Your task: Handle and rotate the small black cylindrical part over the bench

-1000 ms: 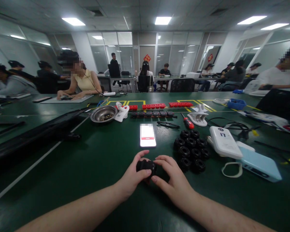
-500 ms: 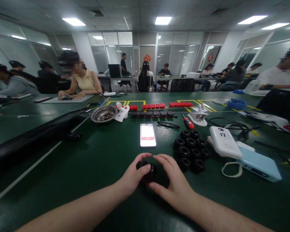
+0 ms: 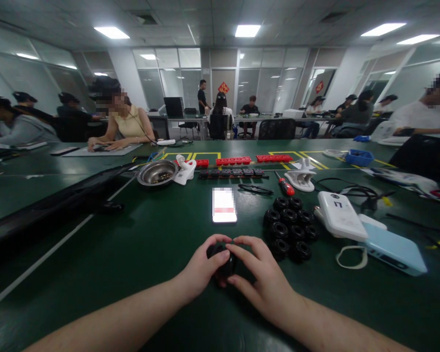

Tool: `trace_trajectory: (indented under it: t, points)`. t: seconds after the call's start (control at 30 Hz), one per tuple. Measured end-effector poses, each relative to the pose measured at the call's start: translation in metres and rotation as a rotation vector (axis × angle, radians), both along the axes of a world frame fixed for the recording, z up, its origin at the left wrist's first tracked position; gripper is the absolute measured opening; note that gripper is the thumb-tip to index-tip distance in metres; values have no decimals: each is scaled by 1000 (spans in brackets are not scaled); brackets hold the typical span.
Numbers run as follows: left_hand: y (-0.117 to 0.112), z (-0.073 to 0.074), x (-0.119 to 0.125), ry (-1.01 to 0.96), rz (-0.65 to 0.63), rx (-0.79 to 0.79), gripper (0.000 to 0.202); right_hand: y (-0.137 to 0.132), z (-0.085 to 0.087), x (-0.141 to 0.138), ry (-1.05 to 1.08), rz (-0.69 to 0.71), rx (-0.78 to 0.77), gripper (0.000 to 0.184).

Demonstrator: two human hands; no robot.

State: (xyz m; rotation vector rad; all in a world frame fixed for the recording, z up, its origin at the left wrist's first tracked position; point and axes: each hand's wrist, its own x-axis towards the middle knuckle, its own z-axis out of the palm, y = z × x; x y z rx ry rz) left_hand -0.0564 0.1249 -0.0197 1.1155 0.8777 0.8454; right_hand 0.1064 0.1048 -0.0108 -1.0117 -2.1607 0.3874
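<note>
A small black round part (image 3: pixel 224 264) sits low over the green table (image 3: pixel 139 244), gripped from both sides. My left hand (image 3: pixel 201 266) wraps its fingers and thumb round the part's left side. My right hand (image 3: pixel 260 278) pinches the right side with thumb and fingertips. A cluster of several similar black ring-shaped parts (image 3: pixel 289 227) lies just right of my hands. A lit phone (image 3: pixel 224 205) lies flat just beyond them.
Farther back are a metal bowl (image 3: pixel 157 173), red (image 3: pixel 233 160) and black strips (image 3: pixel 231 172), a red-handled screwdriver (image 3: pixel 285 185), glasses (image 3: pixel 255 189). A white device (image 3: pixel 340 215) and a light blue box (image 3: pixel 394 248) lie at right. Other people sit at surrounding tables.
My fingers have shifted round the black part, the right fingers closing in over it. The part stays in the same place. A person in the background has walked to the right.
</note>
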Motion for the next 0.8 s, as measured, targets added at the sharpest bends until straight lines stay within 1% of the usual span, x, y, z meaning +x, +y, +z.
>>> trace_trajectory:
  t: [0.1,0.13,0.2,0.27,0.33,0.43,0.57,0.63,0.73,0.77,0.8]
  points:
    - [-3,1,0,-13,56,31,40,1,-1,1,27,-32,-79,54]
    - [-3,2,0,-21,76,28,41,2,-2,1,34,-46,-107,55]
    - [-4,2,-1,-40,90,17,45,5,-3,1,35,-62,-144,47]
    - [-3,1,-2,-46,61,22,49,7,-3,2,29,-65,-153,35]
    - [-1,-1,-2,-50,32,40,52,7,-3,2,32,-61,-137,32]
    - [1,-3,-2,-61,19,12,49,6,-2,1,41,-36,-74,39]
    - [1,2,1,-16,-2,-44,47,3,-1,1,23,10,-11,42]
    - [0,4,2,-16,23,-43,46,3,-1,2,21,7,-24,46]
    - [-1,4,1,-50,51,-38,45,4,-2,3,42,-21,-87,55]
    - [-1,3,1,-61,49,-38,46,5,-2,3,49,-28,-111,53]
    - [-1,2,0,-68,42,-37,47,6,-2,3,53,-36,-135,48]
